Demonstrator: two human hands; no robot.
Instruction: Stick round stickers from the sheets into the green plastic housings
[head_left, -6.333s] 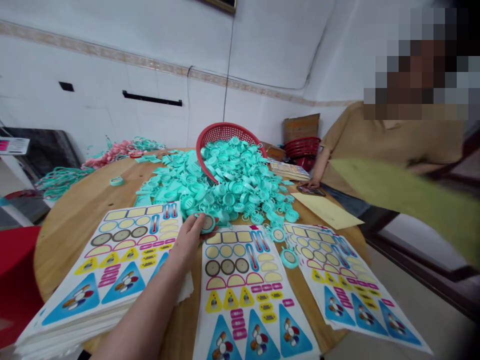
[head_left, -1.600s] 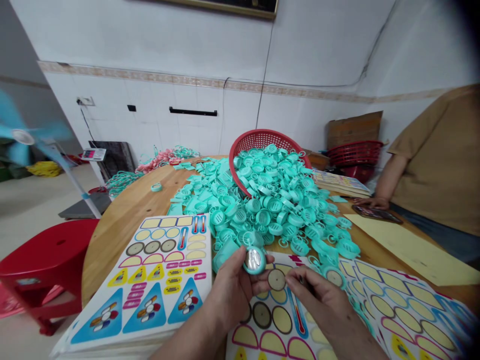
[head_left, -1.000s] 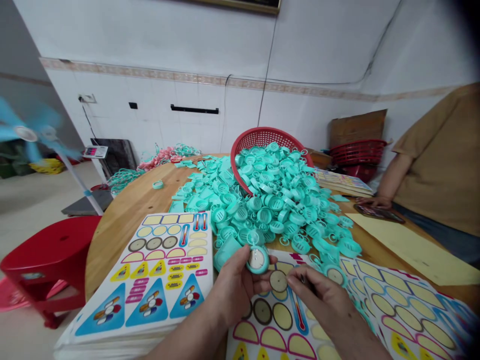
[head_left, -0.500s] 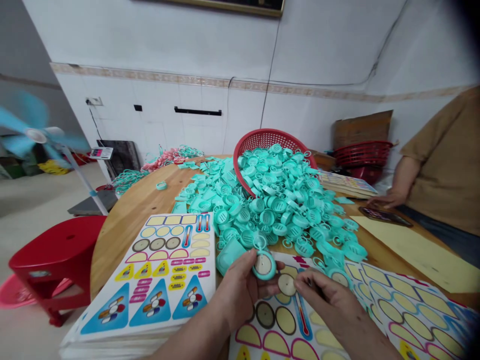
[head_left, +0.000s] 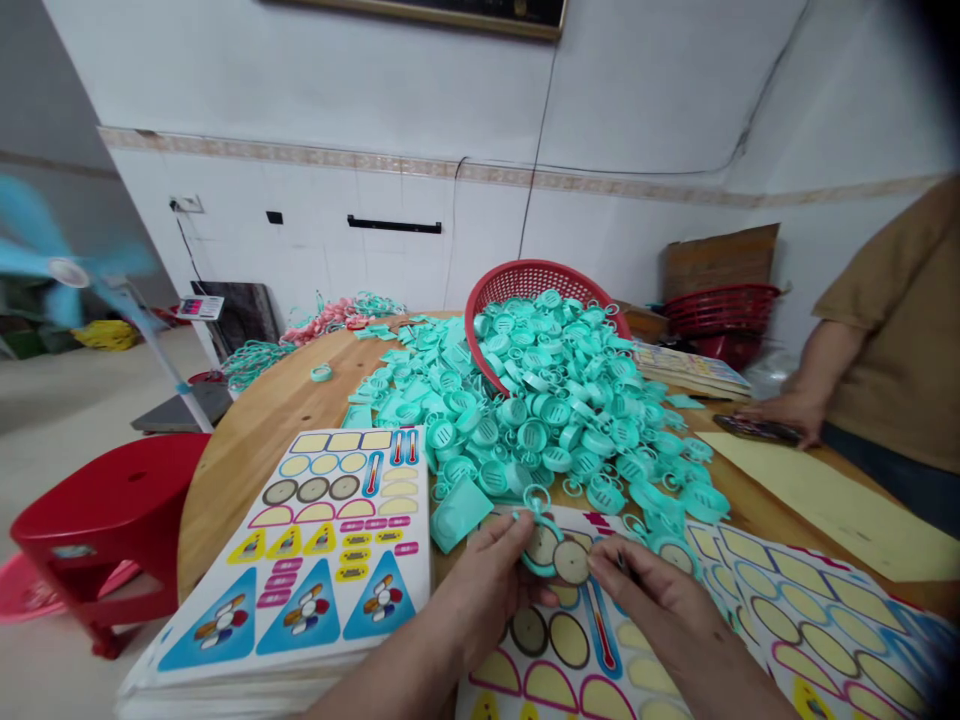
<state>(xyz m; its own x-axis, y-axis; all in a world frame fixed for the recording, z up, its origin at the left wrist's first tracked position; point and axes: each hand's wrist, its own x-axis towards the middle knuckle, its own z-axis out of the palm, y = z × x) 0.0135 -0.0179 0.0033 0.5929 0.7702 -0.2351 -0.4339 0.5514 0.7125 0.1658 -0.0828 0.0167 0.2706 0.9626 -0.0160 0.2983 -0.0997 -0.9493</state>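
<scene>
Between the thumb and fingers of my left hand (head_left: 499, 575) is a teal round plastic case (head_left: 541, 546) with a small ring on top; a pale dial-like disc shows in its face. My right hand (head_left: 660, 605) pinches a round beige sticker (head_left: 573, 562) by its right edge. The sticker's left edge overlaps the case's right side in view; whether they touch I cannot tell. Below both hands lies a sticker sheet (head_left: 540, 640) with some round stickers peeled off. Another teal case with a disc in it (head_left: 677, 556) rests beyond my right hand.
A heap of teal cases (head_left: 555, 435) spills from a tipped red basket (head_left: 487, 295) on the round wooden table (head_left: 247, 400). Sticker sheets are stacked at left (head_left: 322, 520), with more sheets (head_left: 817, 600) at right. Another person's hand (head_left: 787, 412) touches a phone (head_left: 750, 428).
My left hand has turned the teal case and brought it against or near the round sticker, closing the gap between them. The other person's hand has moved over the phone.
</scene>
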